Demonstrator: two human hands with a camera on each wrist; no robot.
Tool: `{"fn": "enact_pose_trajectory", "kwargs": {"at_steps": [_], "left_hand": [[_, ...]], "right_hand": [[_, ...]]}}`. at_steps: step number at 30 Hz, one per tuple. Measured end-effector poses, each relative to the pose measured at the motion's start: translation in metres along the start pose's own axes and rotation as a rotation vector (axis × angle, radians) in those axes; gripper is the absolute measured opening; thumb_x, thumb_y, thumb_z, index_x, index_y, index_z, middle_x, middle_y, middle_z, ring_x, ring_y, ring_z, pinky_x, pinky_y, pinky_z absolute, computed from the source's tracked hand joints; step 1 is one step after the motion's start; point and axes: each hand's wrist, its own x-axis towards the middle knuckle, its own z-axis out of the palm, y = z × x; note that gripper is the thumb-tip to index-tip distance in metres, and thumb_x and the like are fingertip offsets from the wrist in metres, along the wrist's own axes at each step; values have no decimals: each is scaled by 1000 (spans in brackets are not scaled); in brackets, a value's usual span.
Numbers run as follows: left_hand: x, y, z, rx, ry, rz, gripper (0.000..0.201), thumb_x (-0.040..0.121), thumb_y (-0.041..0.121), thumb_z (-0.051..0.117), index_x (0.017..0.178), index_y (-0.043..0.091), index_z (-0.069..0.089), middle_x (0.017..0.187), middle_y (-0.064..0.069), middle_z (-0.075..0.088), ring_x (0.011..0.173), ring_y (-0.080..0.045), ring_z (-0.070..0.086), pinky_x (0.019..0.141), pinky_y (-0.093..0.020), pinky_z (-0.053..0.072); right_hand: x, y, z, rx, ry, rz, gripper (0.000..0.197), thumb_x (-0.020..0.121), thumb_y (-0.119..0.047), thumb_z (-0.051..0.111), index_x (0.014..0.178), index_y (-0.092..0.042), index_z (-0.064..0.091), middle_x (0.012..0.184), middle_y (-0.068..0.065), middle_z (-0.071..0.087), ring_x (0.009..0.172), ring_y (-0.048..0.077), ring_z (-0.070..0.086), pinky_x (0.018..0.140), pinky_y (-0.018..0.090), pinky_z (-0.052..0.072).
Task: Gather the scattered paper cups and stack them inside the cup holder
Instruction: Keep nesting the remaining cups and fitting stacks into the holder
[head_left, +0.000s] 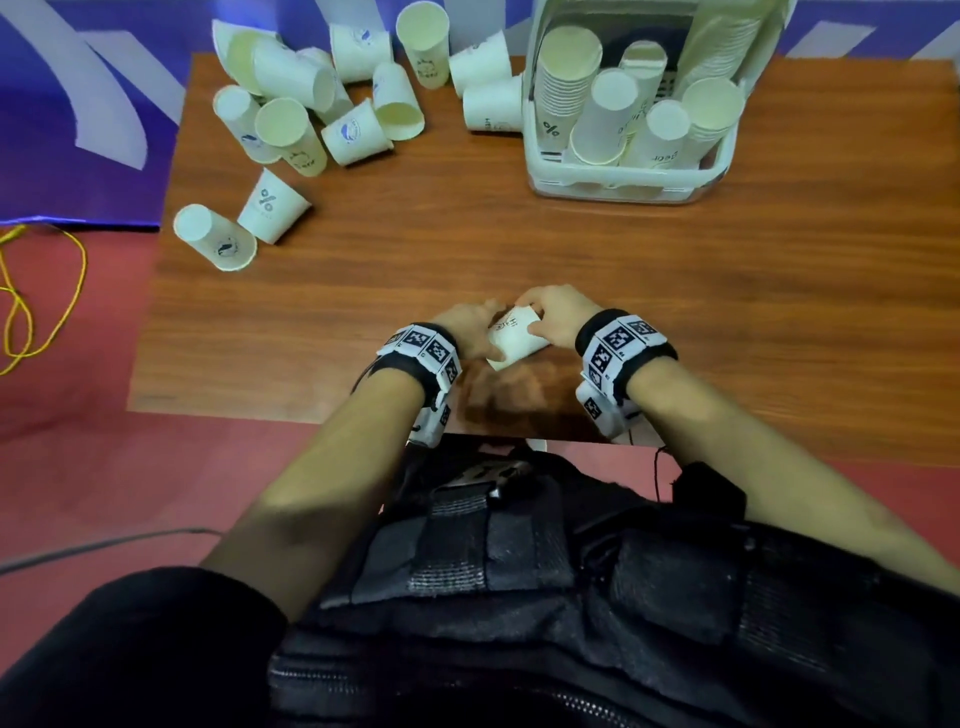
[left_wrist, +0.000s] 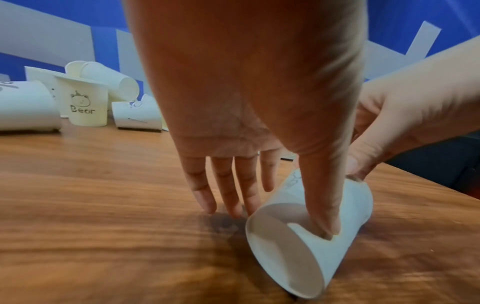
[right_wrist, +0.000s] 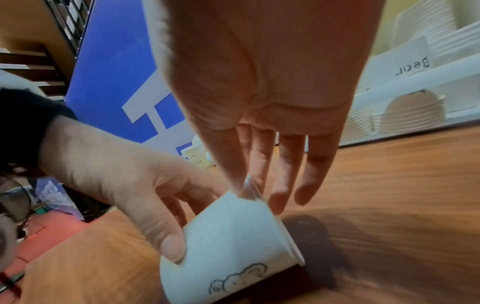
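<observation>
A white paper cup (head_left: 514, 340) with a small drawing lies tilted near the front middle of the wooden table (head_left: 519, 249), held between both hands. My left hand (head_left: 465, 330) grips its open end; in the left wrist view the thumb (left_wrist: 322, 195) presses a dent into the rim of the cup (left_wrist: 298, 257) while the fingers reach down behind it. My right hand (head_left: 556, 317) pinches the cup's far end between thumb and fingers (right_wrist: 283, 185). The white cup holder (head_left: 623, 176) stands at the back right, with several stacks of cups in it.
Several loose cups (head_left: 311, 104) lie scattered at the back left, and two more (head_left: 218, 239) lie nearer the left edge. A blue and white banner (head_left: 78, 104) runs behind the table. A yellow cable (head_left: 41, 291) lies on the red floor at left.
</observation>
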Motion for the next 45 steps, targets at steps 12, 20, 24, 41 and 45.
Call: {"fn": "enact_pose_trajectory", "kwargs": {"at_steps": [12, 20, 24, 41, 45], "left_hand": [[-2, -16, -1, -321, 141, 14, 77, 81, 34, 74, 143, 13, 34, 138, -10, 51, 121, -28, 51, 96, -34, 42], [-2, 4, -69, -468, 443, 114, 64, 78, 28, 77, 133, 13, 49, 128, -6, 56, 113, -21, 55, 93, -29, 42], [2, 20, -103, -446, 576, 172, 57, 76, 24, 78, 126, 13, 55, 118, -6, 51, 106, -20, 53, 96, -34, 44], [60, 111, -194, -249, 804, 476, 60, 76, 26, 71, 130, 13, 50, 130, -7, 48, 120, -22, 48, 93, -35, 45], [78, 119, -188, -183, 859, 552, 55, 77, 17, 70, 129, 12, 52, 129, -7, 48, 120, -20, 46, 93, -28, 42]], "right_hand": [[16, -2, -20, 349, 182, -62, 44, 90, 0, 50, 128, -22, 57, 98, -1, 58, 97, 15, 53, 90, 25, 41], [22, 2, -76, 540, 403, -135, 46, 89, 0, 50, 126, -25, 58, 97, -2, 56, 93, 13, 53, 88, 24, 43], [19, 11, -102, 534, 510, -112, 47, 86, -3, 53, 129, -23, 55, 89, 3, 54, 81, 15, 51, 80, 25, 45], [36, 67, -185, 468, 783, -76, 56, 86, -6, 61, 139, -11, 44, 138, 8, 47, 129, 18, 42, 101, 14, 26], [44, 80, -189, 485, 806, -54, 54, 87, -5, 57, 139, -10, 44, 140, 8, 46, 129, 18, 42, 101, 13, 27]]}}
